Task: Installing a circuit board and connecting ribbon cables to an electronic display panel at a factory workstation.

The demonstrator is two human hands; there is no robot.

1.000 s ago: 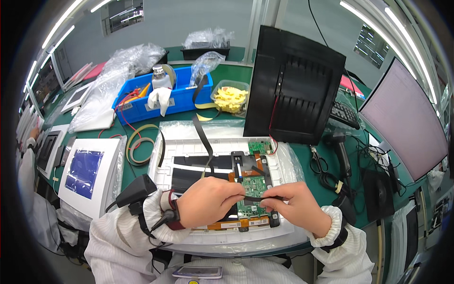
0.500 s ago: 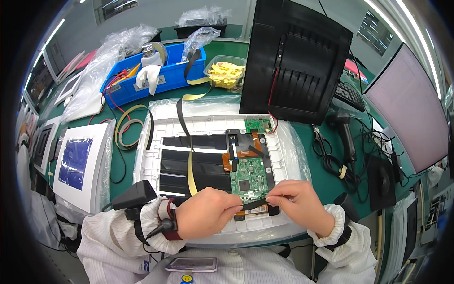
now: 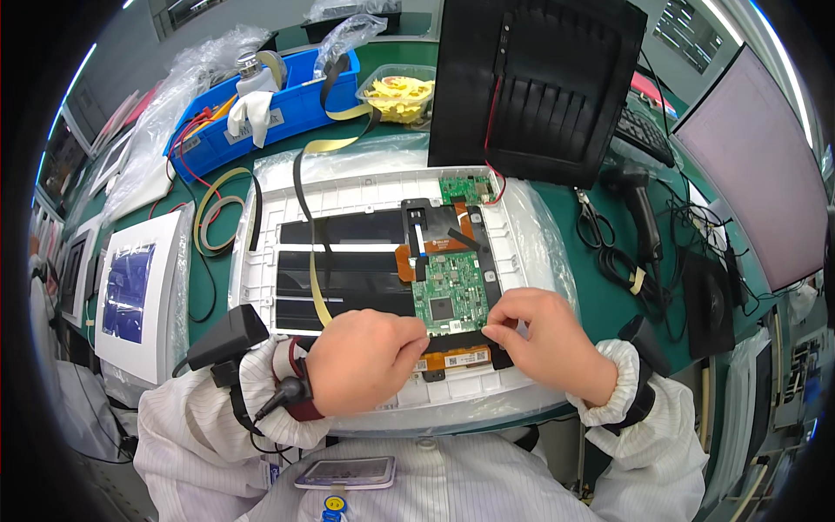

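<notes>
A short black tape strip point(image 3: 456, 341) runs along the lower edge of a green circuit board point(image 3: 452, 291), straight and seemingly against it. My left hand point(image 3: 365, 361) is closed in a pinch at the strip's left end. At the other end, my right hand point(image 3: 546, 341) pinches the strip between thumb and forefinger. The board sits in a white panel housing point(image 3: 261, 278) with black inner plates and an orange flex cable point(image 3: 452, 246). A long black tape with yellow backing point(image 3: 315, 283) trails from a blue bin point(image 3: 300, 109) down behind my left hand.
Behind the housing stands a large black panel point(image 3: 531, 87), its red wire leading to a small green board point(image 3: 467, 189). To the right lie scissors point(image 3: 595, 222), a barcode scanner point(image 3: 642, 213) and tangled cables. A white-framed panel point(image 3: 130, 291) and tape rolls point(image 3: 226, 213) are at left.
The strip has gone from slightly bowed to straight along the board's lower edge, baring a white label below it. Both hands have shifted slightly with it. The whole view has also shifted.
</notes>
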